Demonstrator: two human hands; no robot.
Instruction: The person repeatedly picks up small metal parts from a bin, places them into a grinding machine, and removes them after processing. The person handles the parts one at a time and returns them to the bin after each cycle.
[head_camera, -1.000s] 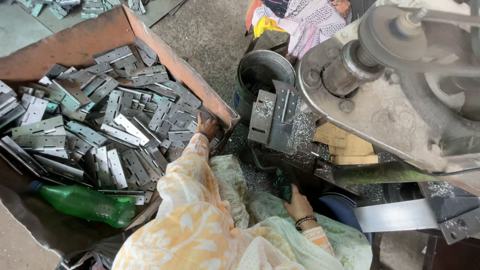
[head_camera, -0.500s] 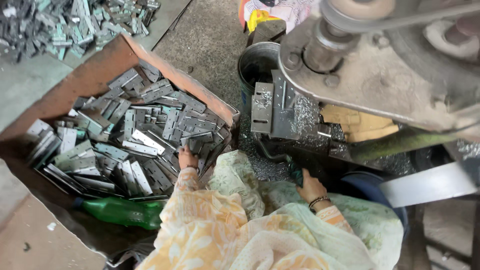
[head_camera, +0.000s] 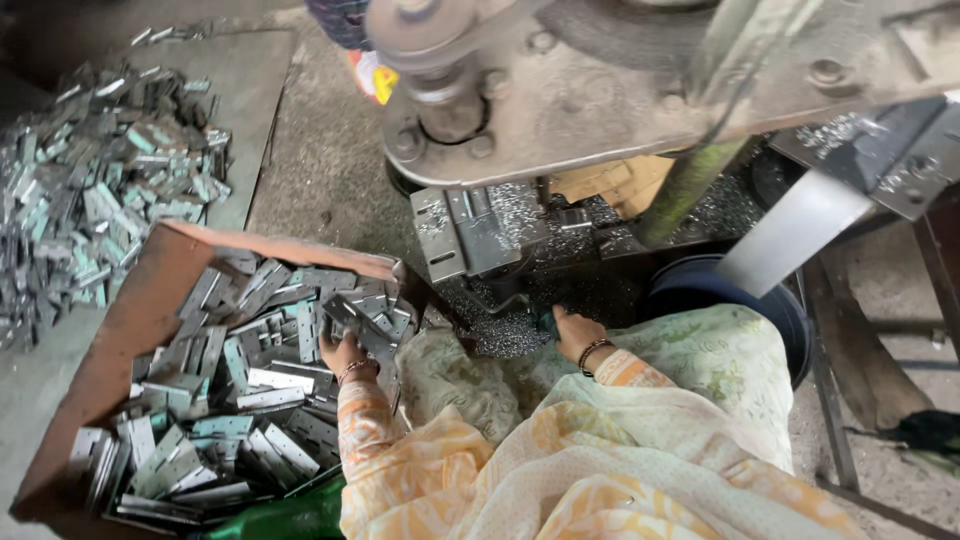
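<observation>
Gritty workshop floor, left hand (head_camera: 343, 352) on flat-lying hinges (head_camera: 240, 390), long axes mixed

We are in a small metal workshop. Above our right hand (head_camera: 575, 333) stands a heavy, worn press machine (head_camera: 640, 90), its bed strewn with metal shavings (head_camera: 500, 335). Our left hand (head_camera: 343, 352) rests in a rusty tray (head_camera: 130, 330) packed with stamped metal hinges (head_camera: 250, 390), and beyond it more hinges lie heaped (head_camera: 100, 170) on the grimy concrete floor (head_camera: 320, 170).
</observation>
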